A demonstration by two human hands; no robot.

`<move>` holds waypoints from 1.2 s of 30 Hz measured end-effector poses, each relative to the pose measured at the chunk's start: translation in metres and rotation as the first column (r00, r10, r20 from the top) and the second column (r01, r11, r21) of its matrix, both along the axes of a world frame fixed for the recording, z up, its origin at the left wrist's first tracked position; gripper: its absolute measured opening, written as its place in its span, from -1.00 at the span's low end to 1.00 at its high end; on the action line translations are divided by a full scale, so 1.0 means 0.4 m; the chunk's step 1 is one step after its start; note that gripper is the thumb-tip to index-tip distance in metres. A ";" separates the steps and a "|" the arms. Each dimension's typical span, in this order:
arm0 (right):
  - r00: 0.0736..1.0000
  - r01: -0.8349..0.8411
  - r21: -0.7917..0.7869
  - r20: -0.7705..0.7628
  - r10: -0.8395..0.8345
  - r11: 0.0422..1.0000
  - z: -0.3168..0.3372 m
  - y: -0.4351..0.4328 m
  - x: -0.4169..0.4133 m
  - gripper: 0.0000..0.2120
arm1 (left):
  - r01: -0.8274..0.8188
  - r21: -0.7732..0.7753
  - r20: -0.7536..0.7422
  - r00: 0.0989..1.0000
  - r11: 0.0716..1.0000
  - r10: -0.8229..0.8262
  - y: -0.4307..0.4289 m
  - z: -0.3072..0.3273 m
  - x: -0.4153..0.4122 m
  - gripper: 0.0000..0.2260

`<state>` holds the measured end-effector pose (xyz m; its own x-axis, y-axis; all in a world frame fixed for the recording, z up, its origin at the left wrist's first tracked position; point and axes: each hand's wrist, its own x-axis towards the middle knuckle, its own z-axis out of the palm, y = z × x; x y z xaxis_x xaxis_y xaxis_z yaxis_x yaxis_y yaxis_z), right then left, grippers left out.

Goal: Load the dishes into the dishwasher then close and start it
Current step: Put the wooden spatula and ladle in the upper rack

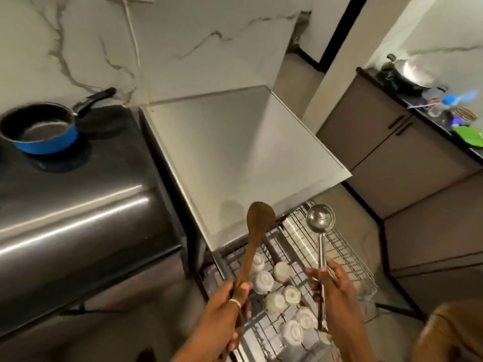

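Kitchen walls are white tile with grey veining [183,35]. A dark countertop [65,184] on the left carries a blue saucepan [39,129], its black handle pointing toward the wall. Beside this counter stands the dishwasher [235,152], seen from above by its flat grey top panel. A wire rack [342,254] is drawn out from its front, toward the person. Several small white cups [264,280] sit base-up in the near-left part of the rack; the far-right part shows only bare wire.

The left hand [224,307], with a ring [235,303] on one finger, has its fingers wrapped round the handle of a wooden spoon [258,220]. The spoon's bowl points away from the person and sits over the front edge of the top panel. The right hand [337,291] grips the thin handle of a steel ladle [320,220] partway along, fingers curled about it; the round bowl faces up above the rack and the handle's end shows below the hand. Both utensils are held clear of the rack, well apart from each other.

At far right, a second dark counter over brown cabinets [379,131] holds a metal wok [410,74], a plastic bottle [444,103] and blurred small items.
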<state>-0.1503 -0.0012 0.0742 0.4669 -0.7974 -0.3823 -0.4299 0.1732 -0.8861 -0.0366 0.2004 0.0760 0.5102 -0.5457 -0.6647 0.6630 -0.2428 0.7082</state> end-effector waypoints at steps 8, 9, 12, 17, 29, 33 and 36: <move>0.949 -0.223 -0.238 -0.274 0.155 0.945 -0.309 -0.339 -0.073 -0.66 | -0.002 0.139 -0.134 0.991 0.990 0.021 -0.378 -0.224 -0.114 -0.78; 0.920 -0.311 -0.306 -0.333 0.205 0.900 -0.351 -0.379 -0.069 -0.61 | -0.019 0.166 -0.132 0.990 0.986 0.042 -0.417 -0.260 -0.110 -0.77; 0.848 -0.479 -0.403 -0.442 0.293 0.780 -0.490 -0.498 -0.035 -0.57 | -0.094 0.200 -0.135 0.983 0.975 0.122 -0.526 -0.379 -0.101 -0.79; 0.764 -0.588 -0.409 -0.562 0.315 0.698 -0.679 -0.638 0.070 -0.54 | -0.164 0.209 -0.118 0.974 0.964 0.191 -0.619 -0.485 -0.076 -0.83; 0.722 -0.658 -0.442 -0.600 0.344 0.609 -0.904 -0.793 0.201 -0.47 | -0.219 0.185 -0.169 0.953 0.958 0.251 -0.700 -0.612 -0.040 -0.82; 0.689 -0.681 -0.404 -0.635 0.348 0.611 -0.953 -0.813 0.190 -0.28 | -0.171 0.185 -0.123 0.973 0.968 0.195 -0.715 -0.614 -0.037 -0.82; 0.654 -0.698 -0.359 -0.673 0.346 0.620 -0.983 -0.827 0.188 -0.17 | -0.161 0.184 -0.108 0.977 0.970 0.183 -0.723 -0.620 -0.036 -0.81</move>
<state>-0.0751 -0.3319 -0.3189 0.7497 -0.6021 -0.2748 -0.6613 -0.6656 -0.3457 -0.0511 -0.0888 -0.1720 0.4943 -0.3283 -0.8049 0.7851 -0.2289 0.5755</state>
